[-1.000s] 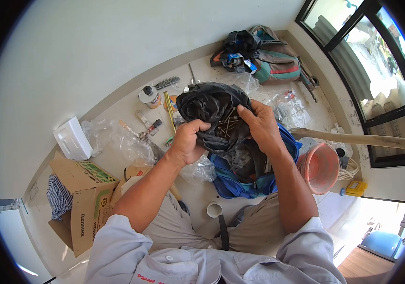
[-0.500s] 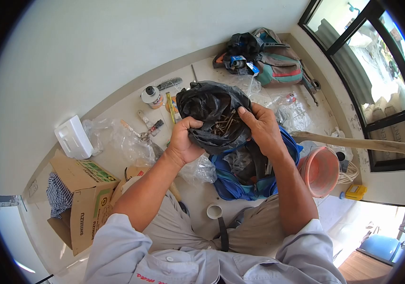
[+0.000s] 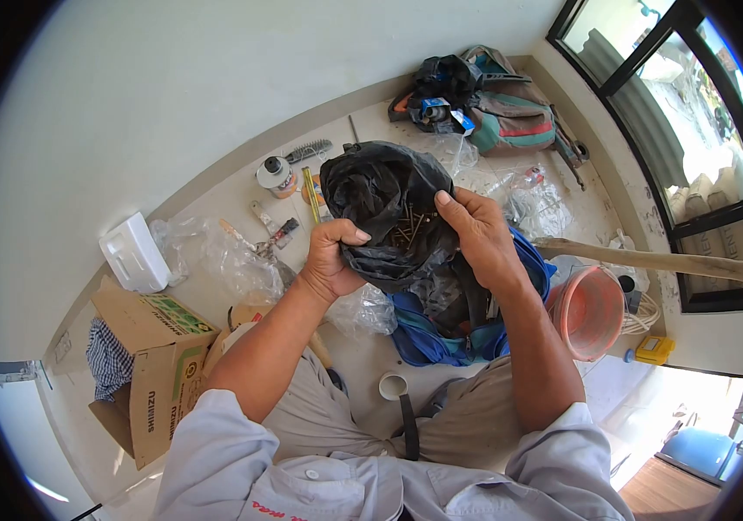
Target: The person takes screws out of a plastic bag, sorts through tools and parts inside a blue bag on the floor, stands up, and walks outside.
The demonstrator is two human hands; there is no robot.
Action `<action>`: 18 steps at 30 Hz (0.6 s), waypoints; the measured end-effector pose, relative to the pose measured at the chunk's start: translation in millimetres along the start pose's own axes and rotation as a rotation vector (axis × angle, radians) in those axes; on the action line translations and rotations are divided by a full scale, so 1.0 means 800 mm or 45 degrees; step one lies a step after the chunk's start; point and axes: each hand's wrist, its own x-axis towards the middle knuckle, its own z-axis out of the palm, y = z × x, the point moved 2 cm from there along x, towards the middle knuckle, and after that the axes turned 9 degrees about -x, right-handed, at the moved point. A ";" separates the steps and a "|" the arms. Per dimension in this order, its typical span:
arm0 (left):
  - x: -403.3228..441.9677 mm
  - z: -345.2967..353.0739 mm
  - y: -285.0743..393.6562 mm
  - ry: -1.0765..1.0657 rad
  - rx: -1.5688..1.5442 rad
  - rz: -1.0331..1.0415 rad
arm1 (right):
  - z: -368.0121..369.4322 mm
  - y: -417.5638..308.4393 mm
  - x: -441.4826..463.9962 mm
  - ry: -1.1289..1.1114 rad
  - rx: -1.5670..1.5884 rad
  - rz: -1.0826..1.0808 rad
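Already, the black bag (image 3: 380,195) is open (screws (image 3: 408,229) untouched inside), left hand (image 3: 333,260) and right hand (image 3: 482,236) each with grip clamped on its rim.

Black plastic bag (image 3: 393,265), crumpled, held aloft, mouth open; thin brownish metal fasteners (image 3: 408,229) jumbled inside.

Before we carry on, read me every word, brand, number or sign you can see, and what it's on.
"SHIMIZU": on the side of the cardboard box.
"mas": end of red lettering on the shirt; the rest is unclear.
Too small or blurred: the box's green label, the can, the sacks beyond the window.
Black bag: no readable text.
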 end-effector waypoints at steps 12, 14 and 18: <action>0.009 -0.010 0.027 0.044 -0.022 0.256 | -0.019 -0.011 -0.012 -0.120 0.285 0.035; 0.013 -0.009 0.034 0.062 -0.029 0.305 | 0.012 -0.077 -0.055 -0.511 0.327 0.047; 0.016 -0.013 0.041 0.071 -0.017 0.349 | 0.099 -0.120 -0.149 -1.401 0.121 -0.432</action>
